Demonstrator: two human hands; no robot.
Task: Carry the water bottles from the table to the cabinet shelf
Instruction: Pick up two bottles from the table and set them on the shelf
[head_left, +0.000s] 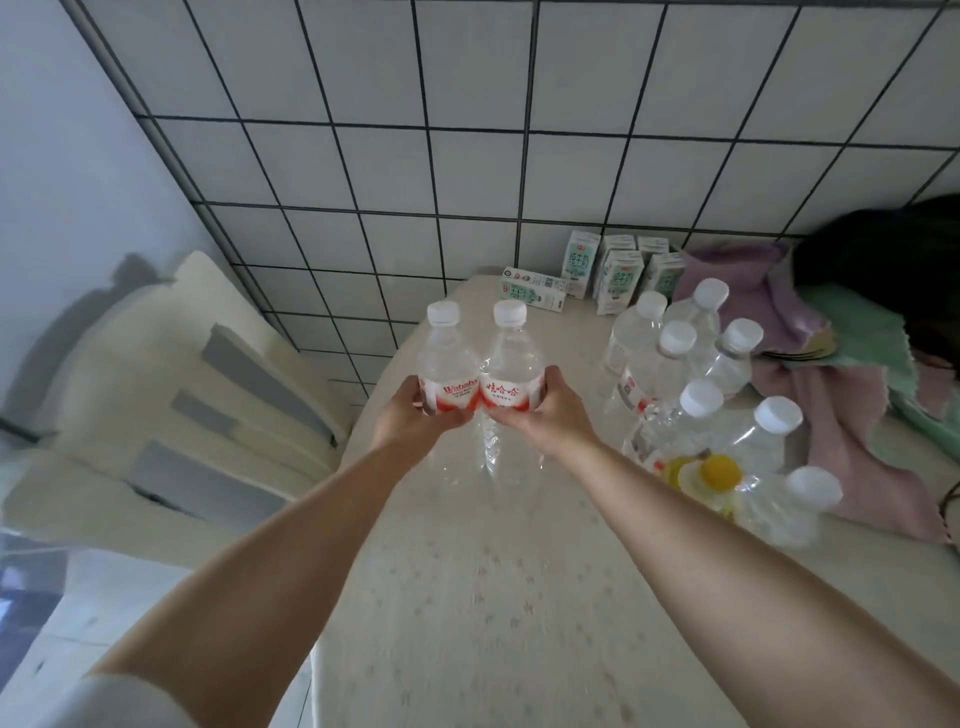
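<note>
The left hand (415, 413) and right hand (545, 410) are each gripping one Wahaha water bottle (449, 374), bottles touching; keeping both upright, the person should be steering clear of the bottle cluster (675, 374) at three o'clock.

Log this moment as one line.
left hand: grips bottle | right hand: grips second bottle | both upright, touching, above table

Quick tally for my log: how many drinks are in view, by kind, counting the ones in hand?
Water bottles, white caps: 9 (held bottles, one per hand; 7 in the table cluster)
Milk cartons: 5 visible, one lying flat
Yellow-capped bottle: 1
Total: 15
</note>
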